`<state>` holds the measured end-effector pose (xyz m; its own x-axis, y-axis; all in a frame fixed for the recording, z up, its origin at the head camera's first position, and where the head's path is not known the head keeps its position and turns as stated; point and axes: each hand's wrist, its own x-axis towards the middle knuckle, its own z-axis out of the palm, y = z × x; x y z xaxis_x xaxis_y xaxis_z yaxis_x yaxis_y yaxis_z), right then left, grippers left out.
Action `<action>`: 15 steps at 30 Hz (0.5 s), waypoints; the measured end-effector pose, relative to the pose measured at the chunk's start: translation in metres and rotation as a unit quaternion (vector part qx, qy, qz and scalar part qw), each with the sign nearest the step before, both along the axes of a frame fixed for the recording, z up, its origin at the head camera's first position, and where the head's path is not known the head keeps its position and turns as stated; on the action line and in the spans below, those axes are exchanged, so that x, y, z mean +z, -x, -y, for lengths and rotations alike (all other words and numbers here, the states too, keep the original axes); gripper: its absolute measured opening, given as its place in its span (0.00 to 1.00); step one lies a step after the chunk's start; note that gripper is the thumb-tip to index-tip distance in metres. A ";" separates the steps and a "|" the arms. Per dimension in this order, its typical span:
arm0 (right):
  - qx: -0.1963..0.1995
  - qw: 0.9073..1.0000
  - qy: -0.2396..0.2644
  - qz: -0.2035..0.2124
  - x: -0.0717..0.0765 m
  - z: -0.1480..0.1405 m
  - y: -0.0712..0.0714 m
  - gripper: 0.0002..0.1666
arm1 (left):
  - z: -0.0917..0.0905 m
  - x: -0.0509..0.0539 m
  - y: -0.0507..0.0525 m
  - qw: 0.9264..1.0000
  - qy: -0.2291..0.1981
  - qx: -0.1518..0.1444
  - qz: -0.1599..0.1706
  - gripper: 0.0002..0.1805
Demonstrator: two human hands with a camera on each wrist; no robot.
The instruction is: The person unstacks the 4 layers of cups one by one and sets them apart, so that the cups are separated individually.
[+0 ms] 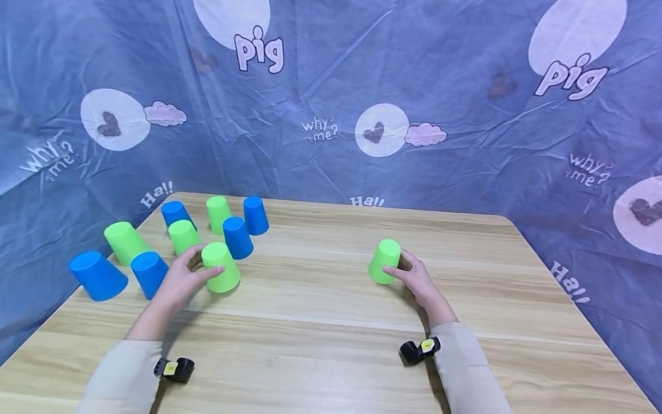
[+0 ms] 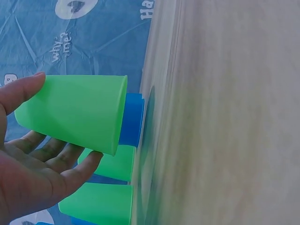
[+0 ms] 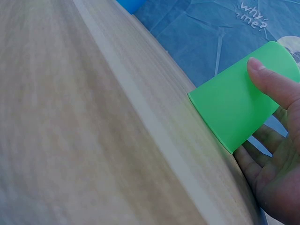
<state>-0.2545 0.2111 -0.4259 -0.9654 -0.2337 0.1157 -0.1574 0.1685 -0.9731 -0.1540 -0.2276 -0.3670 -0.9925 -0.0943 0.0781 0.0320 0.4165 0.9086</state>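
Observation:
My left hand (image 1: 182,278) grips an upside-down green cup (image 1: 222,276), thumb on the near side and fingers behind it. In the left wrist view this cup (image 2: 75,110) appears slightly raised off the tabletop, and a blue cup (image 2: 131,119) shows past its rim. Farther right, my right hand (image 1: 416,278) holds another upside-down green cup (image 1: 384,264) between thumb and fingers. The right wrist view shows the rim of that cup (image 3: 239,101) at the table surface. Fingers behind each cup are partly hidden in the head view.
Several upturned cups stand on the left of the wooden table (image 1: 289,356), among them a blue cup (image 1: 98,277), a green cup (image 1: 126,244) and a blue cup (image 1: 238,238) just beyond the left hand's cup. A printed blue cloth (image 1: 331,167) hangs behind the table.

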 end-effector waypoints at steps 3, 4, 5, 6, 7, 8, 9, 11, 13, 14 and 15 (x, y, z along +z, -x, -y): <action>0.000 1.000 -0.001 0.000 0.000 0.000 0.000 0.37 | 0.003 -0.002 0.001 1.000 -0.001 -0.006 0.004 0.39; 0.000 1.000 0.000 0.001 0.001 0.000 0.000 0.36 | 0.003 -0.003 0.001 1.000 0.000 -0.008 0.007 0.39; 0.000 1.000 -0.001 0.002 0.001 0.000 0.000 0.36 | 0.004 -0.003 0.001 1.000 0.000 -0.008 0.010 0.40; 0.000 1.000 -0.001 0.003 0.001 0.000 0.000 0.37 | 0.004 -0.004 0.001 1.000 0.001 -0.008 0.013 0.40; 0.000 1.000 -0.002 0.005 0.001 0.000 0.000 0.37 | 0.005 -0.004 0.001 1.000 0.000 -0.008 0.014 0.40; -0.001 1.000 -0.004 0.006 0.002 0.000 -0.001 0.37 | 0.005 -0.004 0.001 1.000 -0.002 -0.008 0.016 0.40; -0.001 1.000 -0.004 0.007 0.002 0.000 -0.001 0.37 | 0.005 -0.004 0.000 1.000 -0.004 -0.008 0.018 0.40; -0.002 1.000 -0.006 0.009 0.003 0.000 -0.001 0.37 | 0.005 -0.005 0.000 1.000 -0.008 -0.010 0.019 0.40; -0.003 1.000 -0.007 0.010 0.003 0.000 -0.001 0.37 | 0.006 -0.006 0.000 1.000 -0.010 -0.010 0.021 0.40; -0.004 1.000 -0.007 0.010 0.003 0.000 -0.001 0.38 | 0.006 -0.007 0.000 1.000 -0.009 -0.010 0.021 0.40; -0.004 1.000 -0.006 0.010 0.003 0.000 -0.001 0.38 | 0.006 -0.007 0.000 1.000 -0.010 -0.010 0.024 0.40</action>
<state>-0.2534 0.2109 -0.4225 -0.9693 -0.2277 0.0932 -0.1365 0.1822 -0.9737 -0.1540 -0.2336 -0.3745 -0.9967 -0.0752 0.0293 -0.0031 0.3985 0.9172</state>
